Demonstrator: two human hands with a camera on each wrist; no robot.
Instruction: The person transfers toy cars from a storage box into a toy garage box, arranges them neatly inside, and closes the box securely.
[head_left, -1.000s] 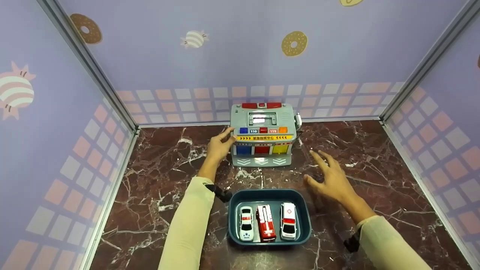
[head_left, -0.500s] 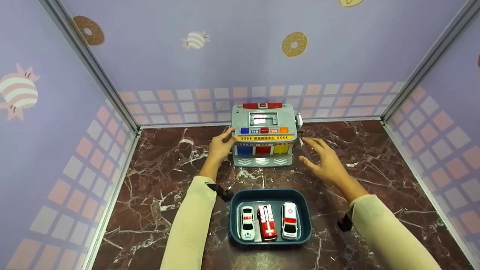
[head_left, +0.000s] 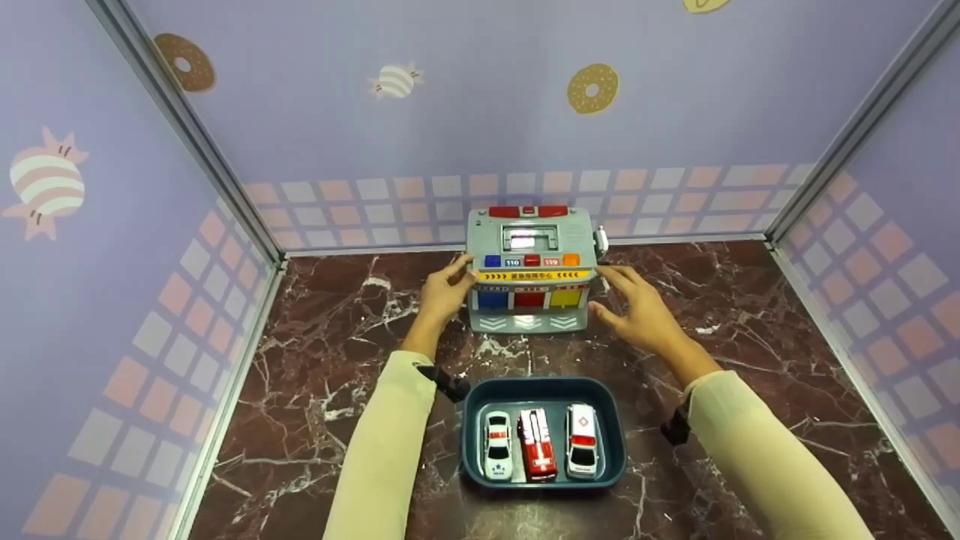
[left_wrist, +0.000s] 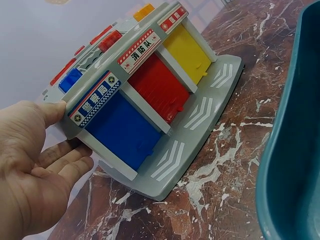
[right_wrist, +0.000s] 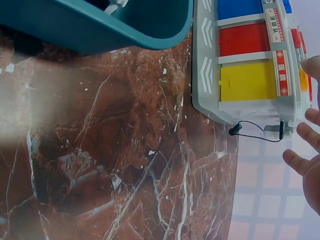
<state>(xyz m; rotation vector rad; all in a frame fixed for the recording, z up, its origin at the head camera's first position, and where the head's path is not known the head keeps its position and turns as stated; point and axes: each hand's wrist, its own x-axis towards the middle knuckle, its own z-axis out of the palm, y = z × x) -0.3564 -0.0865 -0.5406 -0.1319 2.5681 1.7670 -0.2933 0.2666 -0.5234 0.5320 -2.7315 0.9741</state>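
Observation:
A grey toy garage with blue, red and yellow doors stands upright near the back wall. My left hand holds its left front corner, the thumb at the edge beside the blue door and the fingers along the side; the index finger is mostly hidden in the left wrist view. At the right side is my right hand, fingers spread and the index fingertip close to the roof edge; touch cannot be told. In front, a dark teal tray holds a white police car, a red fire truck and a white ambulance.
Patterned lilac panels enclose the back and both sides of the dark red marbled tabletop. A small white handset hangs on the garage's right side, with a black coiled cord below it.
My right hand has moved left and slightly away from me, up to the garage's right side. The left hand keeps its place on the garage, and the whole view shifts slightly.

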